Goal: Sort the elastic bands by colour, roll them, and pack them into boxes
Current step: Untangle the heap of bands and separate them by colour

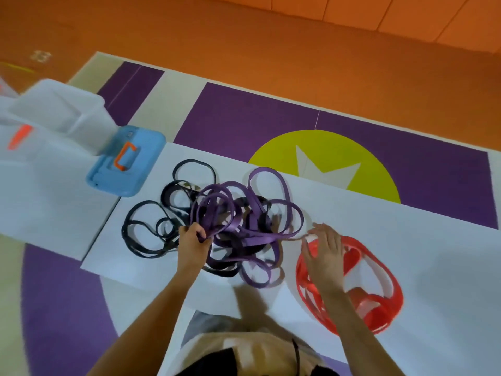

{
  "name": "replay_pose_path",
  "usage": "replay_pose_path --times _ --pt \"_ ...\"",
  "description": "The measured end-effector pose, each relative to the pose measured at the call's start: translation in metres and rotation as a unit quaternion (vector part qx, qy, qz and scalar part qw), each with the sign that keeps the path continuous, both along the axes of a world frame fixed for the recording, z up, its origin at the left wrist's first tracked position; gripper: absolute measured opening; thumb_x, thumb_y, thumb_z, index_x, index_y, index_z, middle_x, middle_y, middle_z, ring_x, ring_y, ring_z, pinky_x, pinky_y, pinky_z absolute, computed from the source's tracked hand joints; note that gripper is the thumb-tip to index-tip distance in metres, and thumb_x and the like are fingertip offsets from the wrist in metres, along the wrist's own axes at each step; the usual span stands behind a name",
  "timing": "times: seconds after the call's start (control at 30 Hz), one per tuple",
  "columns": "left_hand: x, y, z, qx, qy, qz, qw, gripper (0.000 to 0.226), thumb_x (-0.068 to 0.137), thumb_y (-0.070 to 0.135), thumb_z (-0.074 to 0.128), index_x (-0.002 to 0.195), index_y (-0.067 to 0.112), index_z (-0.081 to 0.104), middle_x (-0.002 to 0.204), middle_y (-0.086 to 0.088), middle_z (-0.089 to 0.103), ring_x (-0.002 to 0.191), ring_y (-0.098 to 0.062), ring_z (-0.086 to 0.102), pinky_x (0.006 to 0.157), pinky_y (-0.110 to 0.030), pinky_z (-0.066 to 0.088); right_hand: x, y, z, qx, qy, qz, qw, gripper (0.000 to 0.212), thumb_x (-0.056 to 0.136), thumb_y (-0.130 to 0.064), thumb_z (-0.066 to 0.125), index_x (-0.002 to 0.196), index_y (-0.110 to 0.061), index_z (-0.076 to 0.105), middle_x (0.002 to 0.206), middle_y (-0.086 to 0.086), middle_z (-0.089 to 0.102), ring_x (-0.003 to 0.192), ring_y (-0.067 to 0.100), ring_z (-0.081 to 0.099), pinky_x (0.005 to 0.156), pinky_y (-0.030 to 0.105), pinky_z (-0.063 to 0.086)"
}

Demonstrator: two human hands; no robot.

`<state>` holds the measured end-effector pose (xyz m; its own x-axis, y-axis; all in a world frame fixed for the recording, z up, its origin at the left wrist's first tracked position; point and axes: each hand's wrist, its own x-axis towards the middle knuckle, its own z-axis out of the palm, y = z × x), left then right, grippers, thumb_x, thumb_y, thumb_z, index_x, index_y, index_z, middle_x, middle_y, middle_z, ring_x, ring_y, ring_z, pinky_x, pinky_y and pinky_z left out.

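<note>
A tangle of purple elastic bands [238, 221] lies on a white sheet [379, 226], mixed with black bands [151, 226] that spread to the left. My left hand [193, 240] is shut on a bunch of the purple bands at the pile's left side. A separate heap of red bands [379, 283] lies to the right. My right hand [325, 251] hovers flat over the red heap's upper left, fingers spread, holding nothing. Clear plastic boxes [59, 109] stand at the far left.
A blue lid with an orange handle [127, 161] rests beside the clear boxes. The white sheet lies on a floor mat with purple panels and a yellow-green circle [325, 158]. An orange floor lies beyond. My lap shows at the bottom edge.
</note>
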<state>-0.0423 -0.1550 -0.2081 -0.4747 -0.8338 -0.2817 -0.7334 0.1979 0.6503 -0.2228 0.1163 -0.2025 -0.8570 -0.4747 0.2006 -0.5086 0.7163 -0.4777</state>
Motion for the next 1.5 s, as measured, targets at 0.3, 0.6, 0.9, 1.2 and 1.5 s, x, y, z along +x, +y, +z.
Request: replay_pose_path --times 0.3,0.6,0.9,1.2,1.5 --pt "0.066 -0.027 0.025 0.103 0.144 0.101 0.979 0.036 0.09 -0.015 0.068 0.075 0.008 0.043 0.085 -0.027 0.061 0.081 -0.045 0.066 0.073 -0.052 0.059 -0.007 -0.114 -0.037 -0.03 -0.409 -0.161 0.898 0.041 0.092 -0.026 0.077 0.129 -0.011 0.067 0.136 0.022 0.062 0.136 0.042 0.052 0.113 0.052 0.044" --pt "0.07 -0.079 0.057 0.198 0.266 0.176 0.927 0.036 0.097 -0.005 0.066 0.08 0.019 0.044 0.087 -0.013 0.066 0.073 -0.031 0.068 0.059 -0.035 0.055 0.024 -0.13 -0.028 0.104 -0.287 -0.09 0.948 0.04 0.093 -0.053 0.074 0.125 -0.029 0.075 0.167 0.006 0.034 0.159 0.029 0.019 0.125 0.059 0.02" --pt "0.018 -0.09 0.055 0.302 0.214 0.019 0.929 0.033 0.098 0.015 0.074 0.12 0.035 0.061 0.116 -0.002 0.07 0.083 -0.008 0.074 0.07 -0.018 0.055 0.035 -0.135 -0.008 -0.027 -0.261 -0.19 0.946 0.013 0.094 -0.008 0.076 0.105 -0.004 0.079 0.146 0.015 0.054 0.139 0.037 0.046 0.116 0.051 0.039" --pt "-0.035 -0.04 0.067 -0.072 -0.084 -0.324 0.94 0.032 0.108 0.033 0.05 0.139 0.029 0.059 0.128 -0.007 0.057 0.111 -0.029 0.063 0.09 -0.043 0.055 0.04 -0.105 0.015 -0.156 -0.394 -0.209 0.881 0.031 0.099 0.001 0.061 0.083 -0.024 0.069 0.087 -0.002 0.065 0.084 0.017 0.058 0.083 0.031 0.045" --pt "-0.114 -0.002 0.015 0.242 -0.12 -0.208 0.94 0.063 0.101 0.048 0.065 0.146 0.007 0.051 0.145 -0.014 0.059 0.136 -0.036 0.055 0.11 -0.043 0.047 0.027 -0.087 0.001 -0.248 -0.522 -0.184 0.795 0.032 0.09 -0.035 0.082 0.101 -0.006 0.076 0.104 0.022 0.075 0.099 0.025 0.07 0.094 0.04 0.048"
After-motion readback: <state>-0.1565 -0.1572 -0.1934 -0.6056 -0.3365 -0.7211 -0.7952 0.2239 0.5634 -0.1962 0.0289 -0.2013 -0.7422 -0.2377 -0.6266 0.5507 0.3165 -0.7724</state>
